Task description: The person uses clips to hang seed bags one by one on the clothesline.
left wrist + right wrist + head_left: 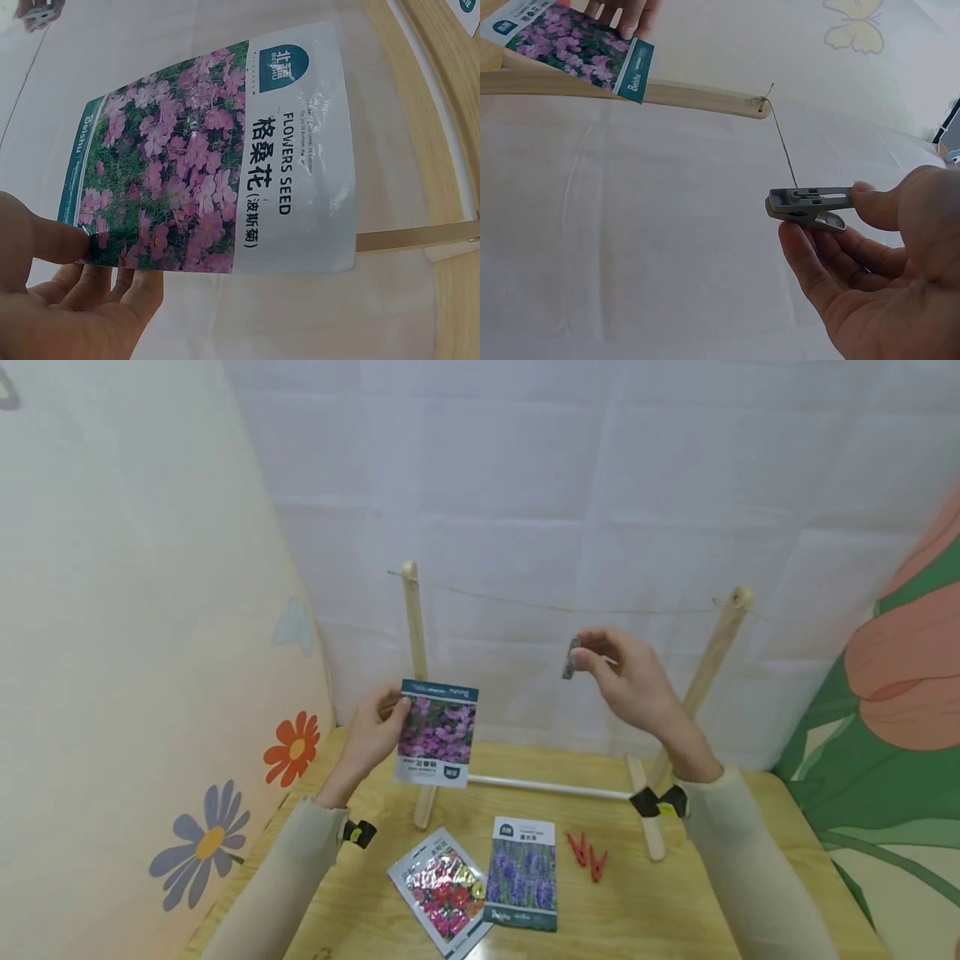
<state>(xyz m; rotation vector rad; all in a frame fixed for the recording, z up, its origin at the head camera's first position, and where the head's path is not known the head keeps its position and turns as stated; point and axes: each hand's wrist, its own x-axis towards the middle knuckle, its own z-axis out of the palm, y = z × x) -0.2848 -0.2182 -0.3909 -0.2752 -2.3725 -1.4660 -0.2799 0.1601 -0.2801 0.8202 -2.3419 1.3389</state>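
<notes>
My left hand (pixel 375 727) pinches a seed packet with pink flowers (pixel 437 733) by its side edge, thumb in front and fingers behind. The packet hangs upside down in the head view, in front of the left wooden post (pixel 415 618). In my right hand (pixel 626 681), a grey clothespin (pixel 571 658) is held between thumb and fingers. In the right wrist view the clothespin (pixel 810 206) points away from the palm. A thin string (pixel 555 607) runs between the two posts, just above the right hand.
On the wooden table lie a seed packet with red and pink flowers (pixel 444 893), one with purple flowers (pixel 522 874) and two red clothespins (pixel 587 856). The right post (pixel 716 652) stands behind my right forearm. A white rod (pixel 547 787) joins the stand's feet.
</notes>
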